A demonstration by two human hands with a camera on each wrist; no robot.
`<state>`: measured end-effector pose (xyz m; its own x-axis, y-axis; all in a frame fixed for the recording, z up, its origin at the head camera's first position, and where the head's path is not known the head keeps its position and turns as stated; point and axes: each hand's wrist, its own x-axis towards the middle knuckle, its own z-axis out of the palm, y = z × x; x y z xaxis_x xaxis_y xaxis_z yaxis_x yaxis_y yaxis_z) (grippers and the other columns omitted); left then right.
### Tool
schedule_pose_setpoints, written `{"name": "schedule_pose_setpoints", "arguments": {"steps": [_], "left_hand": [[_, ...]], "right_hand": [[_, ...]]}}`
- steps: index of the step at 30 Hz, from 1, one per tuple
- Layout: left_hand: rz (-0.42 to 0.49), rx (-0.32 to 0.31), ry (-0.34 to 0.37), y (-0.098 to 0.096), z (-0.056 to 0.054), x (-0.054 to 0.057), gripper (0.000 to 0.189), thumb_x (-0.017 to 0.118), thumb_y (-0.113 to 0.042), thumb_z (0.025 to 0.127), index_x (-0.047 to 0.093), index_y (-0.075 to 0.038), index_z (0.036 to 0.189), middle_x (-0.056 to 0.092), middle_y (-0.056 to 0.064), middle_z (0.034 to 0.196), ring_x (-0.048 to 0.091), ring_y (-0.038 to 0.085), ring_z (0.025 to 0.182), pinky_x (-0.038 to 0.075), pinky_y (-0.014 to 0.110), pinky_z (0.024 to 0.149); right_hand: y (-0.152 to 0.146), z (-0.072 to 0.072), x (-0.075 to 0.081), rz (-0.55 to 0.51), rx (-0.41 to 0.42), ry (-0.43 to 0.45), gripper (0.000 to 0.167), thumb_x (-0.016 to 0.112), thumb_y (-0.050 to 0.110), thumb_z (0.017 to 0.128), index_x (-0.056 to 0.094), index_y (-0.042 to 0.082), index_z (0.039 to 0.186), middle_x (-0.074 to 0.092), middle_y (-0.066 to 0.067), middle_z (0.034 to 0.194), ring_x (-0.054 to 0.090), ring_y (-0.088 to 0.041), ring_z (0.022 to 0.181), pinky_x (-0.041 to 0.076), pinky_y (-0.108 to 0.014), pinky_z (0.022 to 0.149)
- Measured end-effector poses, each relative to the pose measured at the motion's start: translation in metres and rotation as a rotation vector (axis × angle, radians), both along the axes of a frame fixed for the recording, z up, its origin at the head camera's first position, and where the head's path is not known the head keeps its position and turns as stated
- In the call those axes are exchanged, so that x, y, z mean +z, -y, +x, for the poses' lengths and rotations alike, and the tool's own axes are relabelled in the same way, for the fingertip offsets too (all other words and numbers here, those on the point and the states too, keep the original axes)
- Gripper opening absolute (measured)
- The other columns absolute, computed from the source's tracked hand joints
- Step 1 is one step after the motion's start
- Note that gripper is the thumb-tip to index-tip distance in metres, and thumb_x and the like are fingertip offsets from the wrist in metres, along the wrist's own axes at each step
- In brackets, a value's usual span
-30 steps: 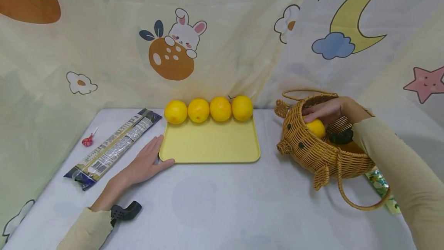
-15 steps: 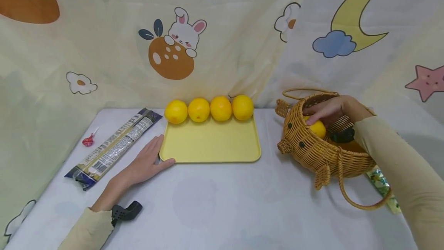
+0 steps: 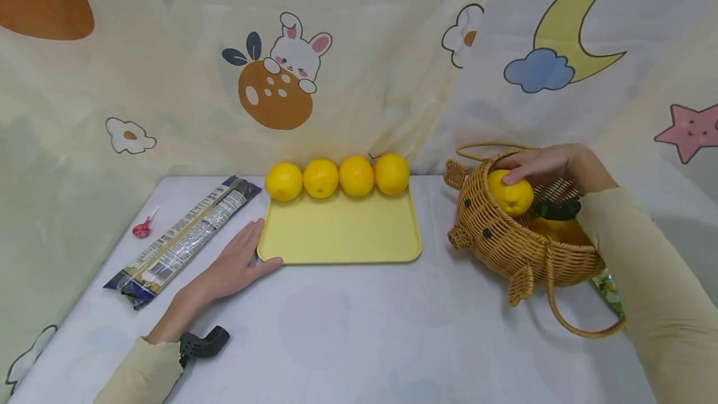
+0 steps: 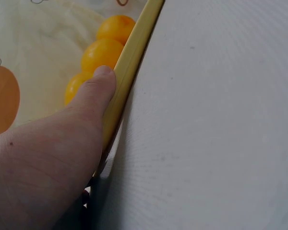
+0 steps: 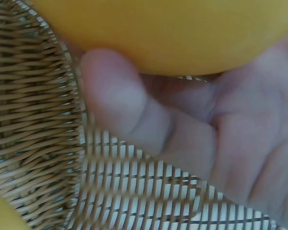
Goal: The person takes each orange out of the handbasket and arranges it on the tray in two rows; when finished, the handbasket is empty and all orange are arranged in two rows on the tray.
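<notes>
My right hand [image 3: 541, 164] grips a yellow orange [image 3: 510, 193] at the mouth of a wicker basket [image 3: 493, 235] shaped like a pig. In the right wrist view the thumb and fingers curl against the underside of the orange [image 5: 173, 33]. At the front left corner of the yellow tray [image 3: 342, 235], my left hand [image 3: 238, 264] rests with straight fingers along the left side and the thumb at the front edge. Several oranges [image 3: 321, 178] stand in a row along the tray's back edge. Another yellow fruit [image 3: 561, 229] lies deeper in the basket, partly hidden.
Left of the tray lies a long foil packet [image 3: 185, 239], with a red lollipop [image 3: 142, 227] beyond it. A basket handle [image 3: 583, 332] droops onto the table. Under the right sleeve a green patterned packet [image 3: 608, 292] peeks out. A printed cloth [image 3: 381, 67] hangs behind.
My right hand has lifted the orange from inside the basket up to its rim, showing more of the fruit beneath. The left hand and tray have stayed put.
</notes>
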<state>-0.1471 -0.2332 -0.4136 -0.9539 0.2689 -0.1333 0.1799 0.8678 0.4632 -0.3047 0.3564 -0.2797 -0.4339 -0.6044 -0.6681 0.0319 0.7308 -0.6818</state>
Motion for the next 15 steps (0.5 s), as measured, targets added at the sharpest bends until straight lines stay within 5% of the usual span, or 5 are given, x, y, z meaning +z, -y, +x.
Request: {"name": "schedule_pose_setpoints", "arguments": {"steps": [6,15], "left_hand": [[-0.003,0.009,0.001,0.001,0.000,0.001,0.105,0.051,-0.067,0.089,0.000,-0.003,0.156,0.003,0.021,0.163,0.005,0.042,0.150,0.010,0.061,0.120],[0.004,0.007,0.003,0.002,0.001,0.001,0.105,0.051,-0.066,0.089,0.000,-0.003,0.156,0.003,0.021,0.163,0.005,0.042,0.150,0.010,0.061,0.120]], "right_hand": [[-0.006,-0.003,0.012,-0.083,0.051,-0.035,0.067,0.051,0.031,0.098,0.023,-0.004,0.148,0.057,-0.003,0.127,0.058,-0.015,0.114,0.051,-0.027,0.098],[-0.012,-0.004,0.017,-0.207,0.068,0.026,0.039,0.051,0.036,0.099,0.045,0.021,0.134,0.063,-0.003,0.121,0.062,-0.015,0.107,0.054,-0.034,0.097]]}}
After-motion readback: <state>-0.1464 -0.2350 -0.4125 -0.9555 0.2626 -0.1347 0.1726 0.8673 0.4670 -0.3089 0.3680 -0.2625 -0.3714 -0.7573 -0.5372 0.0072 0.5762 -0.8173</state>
